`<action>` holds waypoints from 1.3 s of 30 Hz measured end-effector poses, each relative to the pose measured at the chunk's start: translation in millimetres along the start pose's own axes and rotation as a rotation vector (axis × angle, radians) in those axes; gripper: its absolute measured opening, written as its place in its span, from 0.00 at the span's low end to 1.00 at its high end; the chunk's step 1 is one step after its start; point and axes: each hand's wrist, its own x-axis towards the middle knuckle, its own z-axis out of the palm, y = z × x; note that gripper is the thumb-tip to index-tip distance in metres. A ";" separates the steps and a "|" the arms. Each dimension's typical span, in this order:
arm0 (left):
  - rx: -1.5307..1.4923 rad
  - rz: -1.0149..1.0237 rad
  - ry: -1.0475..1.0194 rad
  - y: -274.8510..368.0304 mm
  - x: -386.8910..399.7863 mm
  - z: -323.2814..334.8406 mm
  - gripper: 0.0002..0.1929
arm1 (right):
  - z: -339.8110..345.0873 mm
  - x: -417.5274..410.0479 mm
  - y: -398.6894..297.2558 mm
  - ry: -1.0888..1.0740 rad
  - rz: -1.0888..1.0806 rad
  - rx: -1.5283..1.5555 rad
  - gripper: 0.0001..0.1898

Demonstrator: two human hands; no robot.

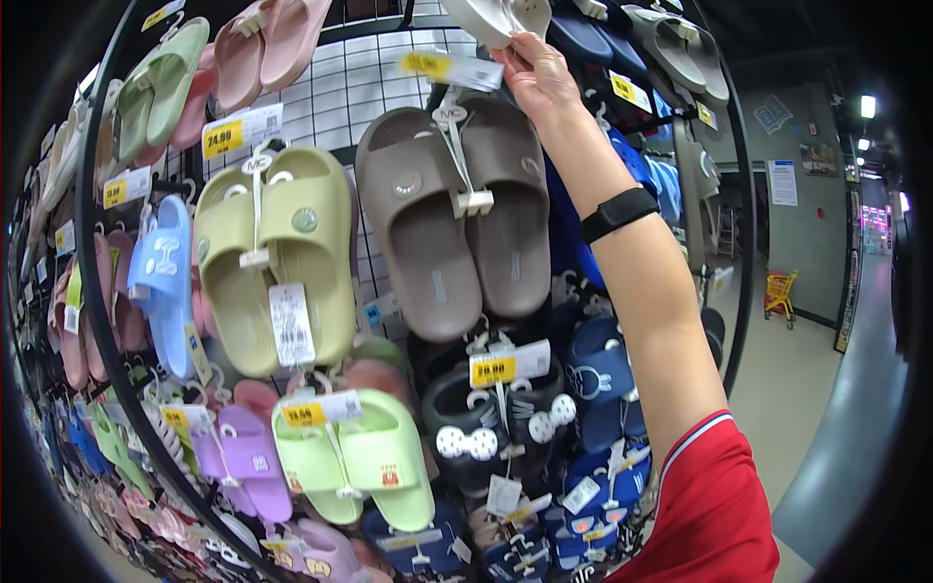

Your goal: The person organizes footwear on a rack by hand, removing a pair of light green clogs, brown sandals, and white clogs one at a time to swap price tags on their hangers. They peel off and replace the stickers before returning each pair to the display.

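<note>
My right hand (539,79) is raised at the top of the rack, its fingers closed on the lower edge of a pair of off-white slide sandals (487,20); the picture's upper rim cuts off the pair. Beside the fingers, a yellow-and-white price tag (452,71) looks blurred. Just below hangs a large pair of grey-brown slides (437,240) on a white plastic hanger. Olive-green slides (315,255) with a white label hang left of them. My left hand is out of view.
A black-framed wire-grid rack (332,87) holds several rows of slippers, including light green slides (390,459) and black clogs with white bows (466,442). Its dark upright (745,218) stands right of my arm. Beyond are an aisle floor (824,430) and a small yellow cart (780,295).
</note>
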 end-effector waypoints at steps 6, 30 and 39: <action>-0.062 0.050 -0.067 -29.7 -26.5 -33.1 0.14 | -16.0 -103.0 -78.1 0.021 -0.050 -0.220 0.12; -0.054 0.165 -0.724 -108.3 -310.1 51.2 0.25 | 66.1 -722.9 -364.6 0.371 0.926 -0.418 0.31; -0.392 -0.277 -1.266 -168.5 -291.9 36.4 0.25 | 60.4 -745.3 -447.1 0.211 0.858 -0.704 0.21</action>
